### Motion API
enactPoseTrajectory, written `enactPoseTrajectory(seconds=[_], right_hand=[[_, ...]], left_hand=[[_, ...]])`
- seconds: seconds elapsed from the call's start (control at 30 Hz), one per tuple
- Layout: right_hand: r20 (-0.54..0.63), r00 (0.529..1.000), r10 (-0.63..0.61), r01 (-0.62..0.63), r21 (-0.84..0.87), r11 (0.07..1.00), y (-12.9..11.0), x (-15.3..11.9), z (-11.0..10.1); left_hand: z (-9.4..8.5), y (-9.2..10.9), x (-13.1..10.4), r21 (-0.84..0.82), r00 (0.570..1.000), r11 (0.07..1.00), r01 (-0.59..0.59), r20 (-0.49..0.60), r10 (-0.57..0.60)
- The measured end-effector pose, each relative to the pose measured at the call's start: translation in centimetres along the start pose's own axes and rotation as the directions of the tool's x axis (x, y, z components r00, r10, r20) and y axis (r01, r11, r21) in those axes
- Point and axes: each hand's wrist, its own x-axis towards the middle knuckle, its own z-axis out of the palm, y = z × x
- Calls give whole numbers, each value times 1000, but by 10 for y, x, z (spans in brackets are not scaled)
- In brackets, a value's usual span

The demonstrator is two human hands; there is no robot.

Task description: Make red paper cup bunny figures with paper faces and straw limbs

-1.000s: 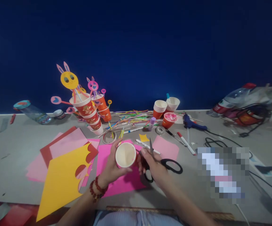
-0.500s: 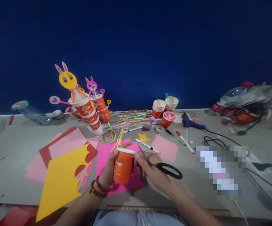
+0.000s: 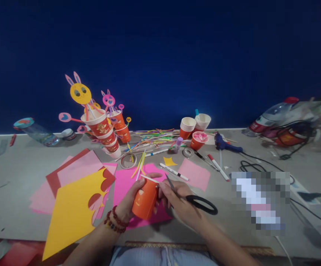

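Note:
An orange paper cup (image 3: 145,199) with a white rim and a small printed figure is gripped in my left hand (image 3: 131,201), fingers wrapped round its side. The cup leans, its rim tipped to the right. My right hand (image 3: 179,203) holds scissors (image 3: 202,204) with black handles, the blades pointing up and left past my fingers. Thumb and fingertips of that hand meet the cup's right side near the rim; whether they pinch anything there is hidden. Under both hands lies a bright pink paper sheet (image 3: 123,184). A white marker (image 3: 174,171) rests just beyond.
Yellow paper (image 3: 68,210) with cut-out edges lies left, over pink and red sheets. Decorated cups (image 3: 99,127) stand stacked behind it. Several coloured sticks (image 3: 155,140), plain cups (image 3: 187,127), tape (image 3: 128,161) and a blue glue gun (image 3: 228,144) with a cable sit along the back.
The cup has tilted, its rim tipping to the right and its base shifting slightly left. My right hand and the scissors have moved slightly right and down.

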Motion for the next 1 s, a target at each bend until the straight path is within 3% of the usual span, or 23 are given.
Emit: enactPoseTrajectory(seconds=[0.1, 0.2, 0.3, 0.53, 0.6, 0.67, 0.7, 0.77, 0.87, 1.0], right_hand=[[15, 998, -58, 59, -49, 997, -2, 1, -3], [91, 979, -183, 197, -186, 963, -8, 4, -8], [157, 945, -288, 325, -321, 890, -12, 6, -12], [225, 908, -353, 413, -625, 662, -12, 8, -16], [172, 949, -264, 314, -577, 754, -9, 7, -14], [68, 996, -63, 83, -365, 927, -4, 7, -10], [37, 998, 57, -47, -213, 976, -2, 6, -9], [37, 975, 218, -220, 55, 974, 2, 5, -8], [24, 974, 225, -225, 201, 953, 3, 1, -15], [-216, 974, 69, -25, 199, 980, 3, -4, -20]], left_hand=[[0, 0, -1, -13, 999, 999, 38, -13, -38], [-1, 2, -3, -19, 997, 997, 77, -29, -77], [0, 4, -4, -16, 991, 993, 115, -69, -116], [4, 5, -2, -20, 975, 990, 142, -167, -143], [6, 4, -2, 0, 981, 997, 82, -174, -81], [8, 4, -4, 26, 988, 1000, -18, -154, 22], [9, 4, -5, 26, 987, 998, -62, -149, 65], [11, 5, -6, 3, 980, 993, -117, -161, 116], [12, 8, -6, -8, 967, 983, -182, -183, 177], [11, 5, -2, 116, 960, 978, -174, -203, 195]])
